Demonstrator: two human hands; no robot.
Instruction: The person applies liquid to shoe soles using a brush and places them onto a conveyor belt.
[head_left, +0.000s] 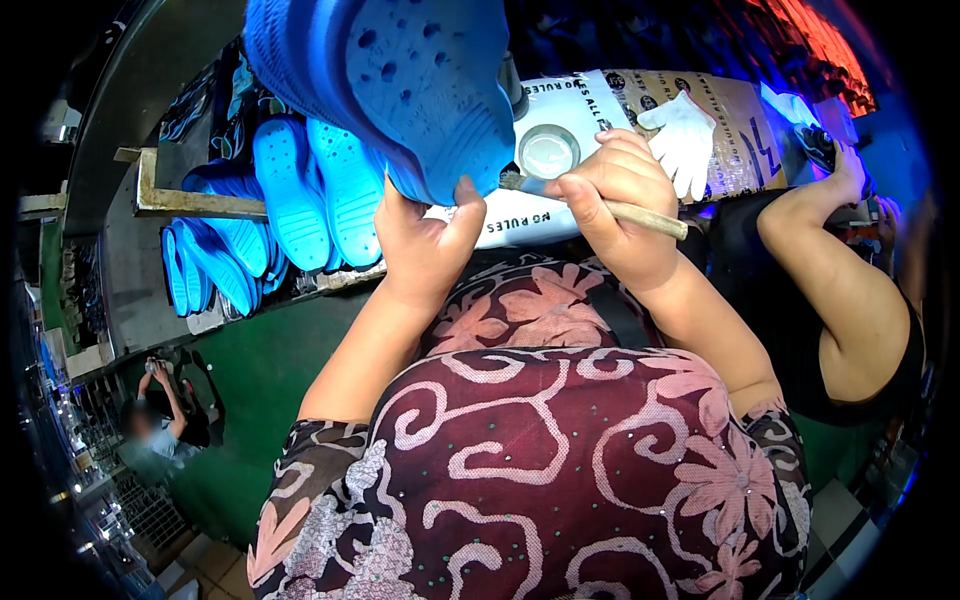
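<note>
My left hand (430, 235) grips a blue foam clog (420, 85) by its lower end and holds it up close, the holed face turned toward me. Between the fingers of my right hand (625, 200) is a brush (645, 218) with a pale wooden handle. Its tip points left and meets the lower right edge of the clog, though I cannot tell whether the bristles touch it. Just behind the brush, a small round dish (548, 151) sits on a white printed sheet (530, 222).
Several more blue clogs (290, 190) lie at the left by a worn metal bar (200, 200). A white glove (685, 140) rests on brown cardboard (740, 110). At the right a co-worker's arm (850, 270) reaches over the bench. Another person (160, 430) is far off at lower left.
</note>
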